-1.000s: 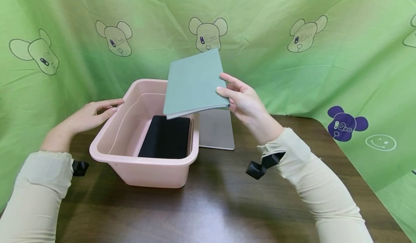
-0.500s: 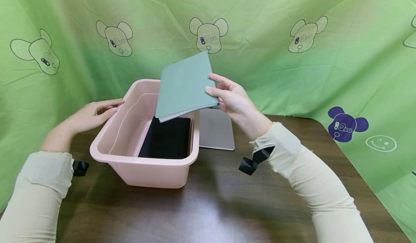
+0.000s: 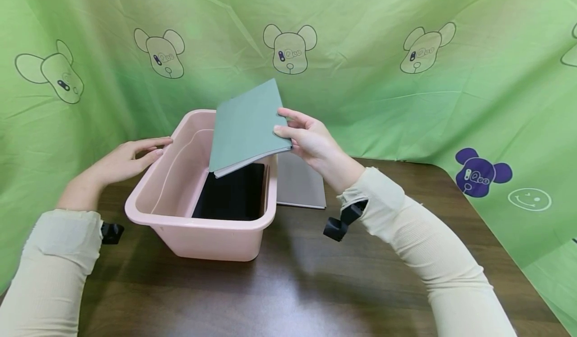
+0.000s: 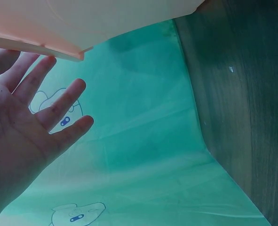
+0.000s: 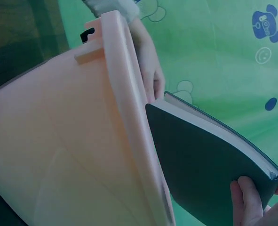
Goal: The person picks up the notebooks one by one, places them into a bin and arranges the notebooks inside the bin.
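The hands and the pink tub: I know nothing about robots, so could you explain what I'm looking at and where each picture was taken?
There's no robot here, just a person's bare left hand and right hand. The wide picture comes from a camera worn on the head, looking forward and down; the smaller two are taken from the left and right wrists.

On the dark brown wood-patterned table stands a pale pink plastic tub. A flat black rectangular item, perhaps a notebook, lies inside. To the right of the tub lies a flat grey rectangular item, partly hidden.

The right hand holds a plain, dusty-green rectangular notebook, tilted over the tub. The left hand touches the tub's left rim.
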`<state>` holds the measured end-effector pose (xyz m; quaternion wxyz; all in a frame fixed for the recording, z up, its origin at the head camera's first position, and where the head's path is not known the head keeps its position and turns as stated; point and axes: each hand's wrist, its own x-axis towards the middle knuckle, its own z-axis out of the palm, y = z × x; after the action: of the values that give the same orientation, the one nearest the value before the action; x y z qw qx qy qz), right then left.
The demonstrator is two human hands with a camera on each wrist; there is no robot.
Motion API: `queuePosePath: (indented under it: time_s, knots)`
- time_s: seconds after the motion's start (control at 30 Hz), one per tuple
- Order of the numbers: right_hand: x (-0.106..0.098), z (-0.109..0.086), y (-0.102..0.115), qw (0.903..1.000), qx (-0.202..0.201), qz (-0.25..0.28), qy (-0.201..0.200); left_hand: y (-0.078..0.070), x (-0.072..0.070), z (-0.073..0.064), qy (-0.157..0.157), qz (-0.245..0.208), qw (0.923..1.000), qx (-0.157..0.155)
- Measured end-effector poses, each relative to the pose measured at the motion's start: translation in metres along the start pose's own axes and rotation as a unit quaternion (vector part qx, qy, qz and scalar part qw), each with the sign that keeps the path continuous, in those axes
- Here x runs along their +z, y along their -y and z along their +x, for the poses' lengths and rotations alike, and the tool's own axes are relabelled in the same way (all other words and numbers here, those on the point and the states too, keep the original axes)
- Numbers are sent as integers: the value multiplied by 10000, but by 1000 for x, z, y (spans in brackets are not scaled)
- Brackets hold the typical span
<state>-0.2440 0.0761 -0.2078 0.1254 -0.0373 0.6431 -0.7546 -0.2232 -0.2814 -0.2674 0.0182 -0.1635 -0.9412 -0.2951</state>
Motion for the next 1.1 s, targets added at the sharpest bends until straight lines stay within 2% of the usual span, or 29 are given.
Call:
queuePosePath:
  time_s: [0.17,0.5,0.77,1.1]
  knots:
    - [4,3,-6,9998,47,-186,34,0,0,0,12,-7,10000,-31]
    - [11,8,-16,9996,110,-238,99,1,0,0,39,-31,10000,-69]
    - [16,11,-20,9989,169,-438,-20,2,0,1,28,-31,10000,-52]
    - [22,15,-24,9985,345,-421,-69,2,0,1,22,-11,10000,-59]
